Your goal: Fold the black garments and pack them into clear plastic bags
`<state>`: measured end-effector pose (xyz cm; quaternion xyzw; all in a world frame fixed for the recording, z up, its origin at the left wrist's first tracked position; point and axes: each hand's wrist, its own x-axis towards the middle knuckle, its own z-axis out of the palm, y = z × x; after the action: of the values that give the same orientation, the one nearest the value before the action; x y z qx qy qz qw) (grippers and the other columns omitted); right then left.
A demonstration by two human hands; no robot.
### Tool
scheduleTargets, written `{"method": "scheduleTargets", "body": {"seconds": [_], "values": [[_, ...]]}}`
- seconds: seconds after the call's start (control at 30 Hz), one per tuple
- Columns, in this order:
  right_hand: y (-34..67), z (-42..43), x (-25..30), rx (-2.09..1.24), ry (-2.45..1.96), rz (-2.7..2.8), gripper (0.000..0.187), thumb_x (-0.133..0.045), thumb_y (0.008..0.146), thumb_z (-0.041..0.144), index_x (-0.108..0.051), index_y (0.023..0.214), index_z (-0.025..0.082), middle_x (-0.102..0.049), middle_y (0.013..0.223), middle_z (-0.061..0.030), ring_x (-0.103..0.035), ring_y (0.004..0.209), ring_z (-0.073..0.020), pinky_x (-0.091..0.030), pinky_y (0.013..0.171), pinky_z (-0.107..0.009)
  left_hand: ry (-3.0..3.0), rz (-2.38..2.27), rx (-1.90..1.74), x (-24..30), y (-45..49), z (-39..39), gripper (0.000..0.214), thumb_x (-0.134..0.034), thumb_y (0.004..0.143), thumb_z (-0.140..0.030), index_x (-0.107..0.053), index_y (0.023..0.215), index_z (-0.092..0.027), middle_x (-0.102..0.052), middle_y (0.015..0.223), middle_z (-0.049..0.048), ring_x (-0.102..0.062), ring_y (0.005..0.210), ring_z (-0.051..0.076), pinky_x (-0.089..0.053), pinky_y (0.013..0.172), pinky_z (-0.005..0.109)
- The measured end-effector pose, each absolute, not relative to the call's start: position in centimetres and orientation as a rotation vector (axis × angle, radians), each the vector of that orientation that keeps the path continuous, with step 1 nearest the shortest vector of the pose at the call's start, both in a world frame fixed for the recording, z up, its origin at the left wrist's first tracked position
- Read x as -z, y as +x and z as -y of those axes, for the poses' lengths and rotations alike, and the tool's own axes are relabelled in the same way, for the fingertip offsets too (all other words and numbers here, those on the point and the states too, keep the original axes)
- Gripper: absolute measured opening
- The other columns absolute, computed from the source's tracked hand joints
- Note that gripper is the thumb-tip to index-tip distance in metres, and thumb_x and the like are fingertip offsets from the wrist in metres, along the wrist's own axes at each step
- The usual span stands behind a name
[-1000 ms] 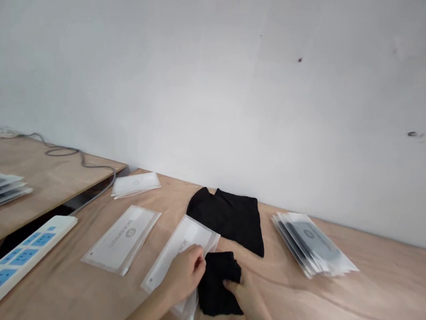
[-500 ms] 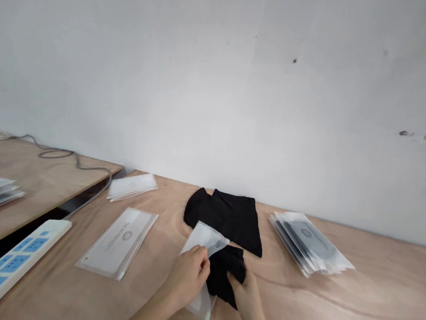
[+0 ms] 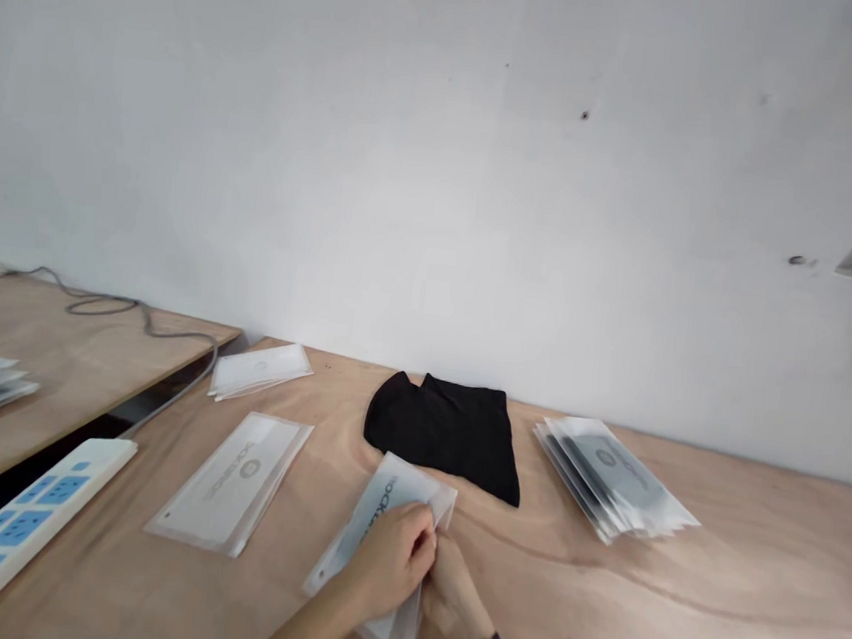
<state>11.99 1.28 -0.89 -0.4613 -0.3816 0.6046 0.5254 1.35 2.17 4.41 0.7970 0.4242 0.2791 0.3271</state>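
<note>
A frosted plastic zip bag with printed lettering lies on the table before me, a grey-blue tint showing through it. My left hand is closed in a pinch on the bag's right-hand edge. My right hand, with a dark band on the wrist, reaches in at that same edge; its fingers are hidden behind my left hand and the plastic. The small folded black cloth held earlier is out of sight. Just beyond the bag, a larger black fabric piece lies flat near the wall.
Filled frosted bags are fanned in a stack at right. To the left lie flat printed bags and a smaller pile of bags. A white power strip runs along the left edge, near a gap beside another table.
My right hand has moved left against the bag, and the folded black cloth it held has gone from view. The bag now lies flatter, its lettering showing. The view has shifted slightly.
</note>
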Motion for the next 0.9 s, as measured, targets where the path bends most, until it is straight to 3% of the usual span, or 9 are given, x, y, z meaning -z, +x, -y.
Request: {"method": "scheduleTargets", "body": {"seconds": [0.1,0.23,0.33,0.43,0.5,0.63,0.8,0.9], "values": [[12.7,-2.7,0.5,-1.354,-1.22,1.037,0.025,-0.062,0.069,0.048,-0.065,0.068,0.023,-0.068,0.062,-0.0018,-0.065,0.075,-0.0236,-0.049,0.067,-0.032,2.08,-1.126,-0.741,-4.4,0.9,-2.5,0.022,-0.041,0.086,-0.02,-0.046,0.065,-0.019,-0.052,0.069,-0.001,-0.047,0.067,0.014,-0.032,0.061,0.024],[15.5,-3.6,-0.6,-1.284,-1.363,1.238,0.013,-0.07,0.061,0.031,-0.065,0.057,0.02,-0.06,0.047,0.0022,-0.054,0.046,-0.0149,-0.038,0.045,-0.024,2.102,-1.132,-0.714,-4.9,-0.4,-1.9,0.024,-0.044,0.09,-0.027,-0.051,0.069,-0.019,-0.053,0.071,-0.0011,-0.049,0.069,0.014,-0.033,0.062,0.024],[17.0,-2.7,-0.6,-1.278,-1.451,1.287,0.02,-0.064,0.067,0.035,-0.063,0.056,0.019,-0.055,0.04,0.0035,-0.048,0.035,-0.0123,-0.03,0.037,-0.022,2.247,-1.086,-0.642,-3.9,-1.6,-0.3,0.017,-0.062,0.083,-0.035,-0.056,0.08,-0.02,-0.057,0.083,-0.0009,-0.051,0.077,0.015,-0.034,0.068,0.024],[17.5,-0.2,0.8,-1.323,-1.517,1.266,0.033,-0.058,0.075,0.044,-0.058,0.051,0.021,-0.053,0.039,0.0028,-0.047,0.034,-0.0126,-0.029,0.036,-0.023,2.595,-0.933,-0.603,-1.0,-2.6,1.6,0.032,-0.075,0.071,-0.041,-0.057,0.087,-0.021,-0.059,0.093,-0.0011,-0.05,0.084,0.017,-0.032,0.075,0.027],[17.6,1.8,2.1,-1.423,-1.528,1.26,0.038,-0.058,0.078,0.047,-0.057,0.05,0.022,-0.054,0.041,0.002,-0.049,0.037,-0.013,-0.033,0.037,-0.024,2.814,-0.86,-0.668,1.1,-3.0,2.4,0.025,-0.072,0.076,-0.039,-0.056,0.083,-0.02,-0.06,0.089,-0.0012,-0.049,0.081,0.017,-0.03,0.074,0.028],[16.6,5.0,4.1,-1.548,-1.533,1.269,0.031,-0.059,0.084,0.044,-0.06,0.067,0.018,-0.059,0.057,0.0042,-0.053,0.049,-0.009,-0.044,0.049,-0.023,2.926,-0.865,-0.865,2.8,-2.7,3.0,0.022,-0.059,0.087,-0.033,-0.054,0.072,-0.018,-0.059,0.073,-0.001,-0.046,0.074,0.015,-0.028,0.074,0.03],[14.9,5.2,4.0,-1.619,-1.587,1.159,0.038,-0.064,0.069,0.048,-0.051,0.047,0.019,-0.045,0.038,0.0058,-0.038,0.036,-0.0064,-0.028,0.04,-0.021,2.861,-0.761,-0.909,2.5,-1.7,2.8,0.027,-0.046,0.094,-0.024,-0.054,0.069,-0.018,-0.06,0.072,-0.0004,-0.048,0.073,0.013,-0.031,0.074,0.029],[15.3,3.9,3.2,-1.596,-1.527,0.943,0.039,-0.063,0.065,0.051,-0.049,0.048,0.019,-0.043,0.039,0.0065,-0.034,0.035,-0.0053,-0.022,0.037,-0.019,2.825,-0.622,-0.993,2.7,-1.6,3.0,0.031,-0.043,0.096,-0.027,-0.053,0.067,-0.018,-0.06,0.068,-0.0025,-0.049,0.069,0.011,-0.032,0.073,0.027]]}}
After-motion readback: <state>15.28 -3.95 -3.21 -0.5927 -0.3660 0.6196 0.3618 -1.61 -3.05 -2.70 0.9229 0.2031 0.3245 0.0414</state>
